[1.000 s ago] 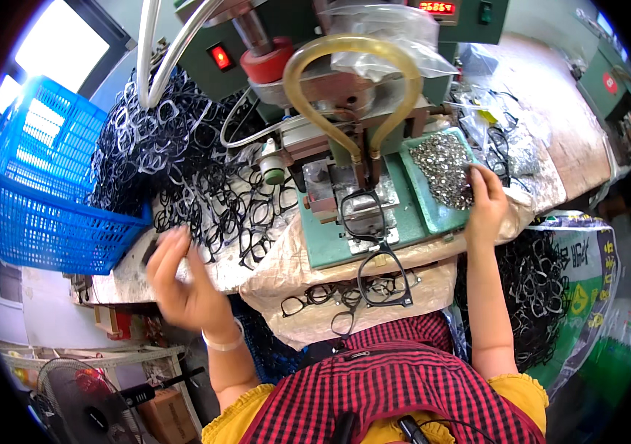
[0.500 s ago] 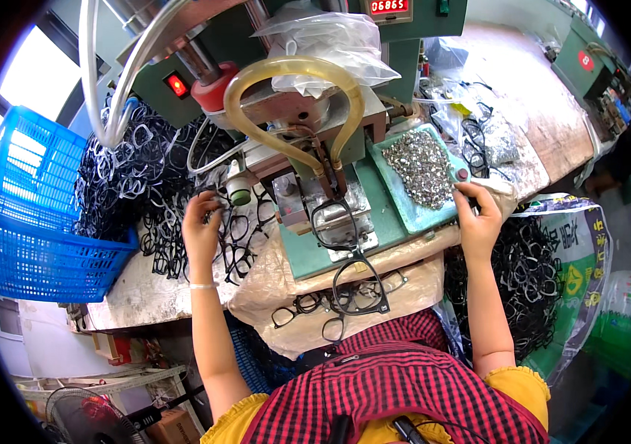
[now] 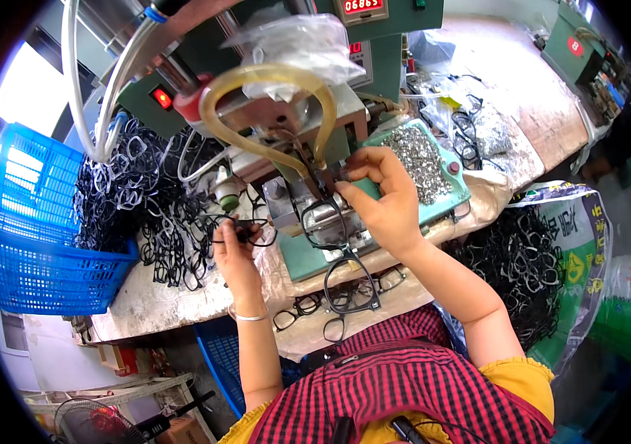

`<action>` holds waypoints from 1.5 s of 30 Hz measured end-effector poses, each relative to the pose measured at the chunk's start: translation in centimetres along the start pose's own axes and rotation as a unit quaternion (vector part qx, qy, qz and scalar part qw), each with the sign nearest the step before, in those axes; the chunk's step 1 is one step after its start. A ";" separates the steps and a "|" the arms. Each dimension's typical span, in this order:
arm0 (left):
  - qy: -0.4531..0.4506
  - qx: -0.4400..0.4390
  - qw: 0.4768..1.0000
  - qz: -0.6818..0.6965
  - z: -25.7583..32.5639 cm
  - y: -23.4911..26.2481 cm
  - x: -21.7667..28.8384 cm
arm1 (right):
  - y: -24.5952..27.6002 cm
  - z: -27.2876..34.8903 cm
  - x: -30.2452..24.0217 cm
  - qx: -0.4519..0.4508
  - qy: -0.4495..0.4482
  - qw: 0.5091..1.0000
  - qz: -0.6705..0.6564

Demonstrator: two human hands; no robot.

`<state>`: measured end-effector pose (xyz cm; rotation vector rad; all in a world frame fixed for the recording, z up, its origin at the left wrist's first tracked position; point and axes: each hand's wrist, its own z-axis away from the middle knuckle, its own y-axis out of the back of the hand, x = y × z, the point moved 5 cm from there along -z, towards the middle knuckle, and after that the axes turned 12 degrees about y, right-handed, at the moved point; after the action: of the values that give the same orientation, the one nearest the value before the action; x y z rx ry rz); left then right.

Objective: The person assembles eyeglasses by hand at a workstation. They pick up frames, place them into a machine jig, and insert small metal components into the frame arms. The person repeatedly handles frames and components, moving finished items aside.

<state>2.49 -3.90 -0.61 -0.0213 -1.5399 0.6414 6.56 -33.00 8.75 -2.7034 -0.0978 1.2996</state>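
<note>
My left hand (image 3: 238,263) pinches a black eyeglass frame (image 3: 259,238) above the left part of the bench. At the machine's metal head, my right hand (image 3: 386,203) has thumb and fingertips drawn together beside the copper-coloured tips (image 3: 323,177); whatever they hold is too small to make out. Another black eyeglass frame (image 3: 326,283) hangs at the metal fixture just below those tips, one lens rim above the other. To the right of the fixture, a teal tray (image 3: 454,203) holds many small shiny metal parts (image 3: 420,159), partly behind my right hand.
Black eyeglass frames (image 3: 175,251) are heaped on the bench at left, beside blue baskets (image 3: 42,274). A sack of frames (image 3: 511,274) stands at right. A yellowish hose (image 3: 271,74) loops over the fixture. More eyeglass frames (image 3: 334,328) lie at the bench's front edge.
My right hand has moved left from the tray's right edge to the copper-coloured tips. My left hand has come nearer, slightly right, and now visibly holds an eyeglass frame. The whole view has shifted slightly.
</note>
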 end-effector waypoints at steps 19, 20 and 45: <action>-0.457 -0.291 0.721 -0.431 9.4 -16.5 8.2 | 10.8 0.5 4.8 -0.122 0.051 0.835 0.534; -0.472 -0.283 0.721 -0.420 9.2 -16.2 8.0 | 11.1 0.7 5.0 -0.123 0.061 0.844 0.518; -0.223 0.261 0.587 -0.734 3.7 7.0 12.4 | 8.4 -0.2 6.5 0.135 -0.041 0.986 0.083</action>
<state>-4.68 5.45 8.14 1.8138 -1.1931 -0.3593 10.78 -40.51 2.56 -2.4703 0.2803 1.3573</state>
